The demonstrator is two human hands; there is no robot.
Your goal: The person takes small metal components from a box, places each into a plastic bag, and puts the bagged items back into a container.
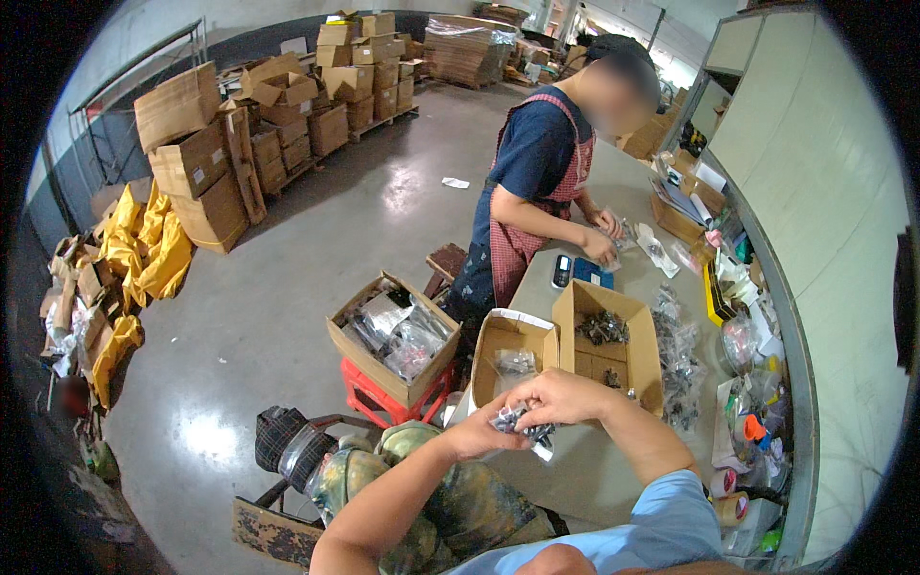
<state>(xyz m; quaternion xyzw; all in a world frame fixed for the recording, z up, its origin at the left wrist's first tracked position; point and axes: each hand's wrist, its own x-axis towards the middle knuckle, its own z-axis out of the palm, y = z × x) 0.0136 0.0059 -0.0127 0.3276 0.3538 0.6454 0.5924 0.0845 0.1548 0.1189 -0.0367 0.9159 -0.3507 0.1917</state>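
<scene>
My left hand (pixel 473 437) is closed around the lower part of a small clear plastic bag (pixel 539 443) filled with dark and metallic pieces. From above, my right hand (pixel 558 395) pinches the same bag, and its fingers partly hide the contents. Just beyond my hands stand two open cardboard boxes on the table. The left, shallower box (pixel 491 337) holds a clear bag (pixel 516 362) near my knuckles. Inside the right box (pixel 644 331) lie loose dark parts (pixel 602 328), too small to name, close to my right forearm.
A cardboard box (pixel 350 331) of plastic bags sits on a red stool (pixel 369 398) left of the table. Filled clear bags (pixel 678 359) line the table's right side. Across from me, a co-worker in a checked apron (pixel 516 225) handles bags beside a blue scale (pixel 594 272).
</scene>
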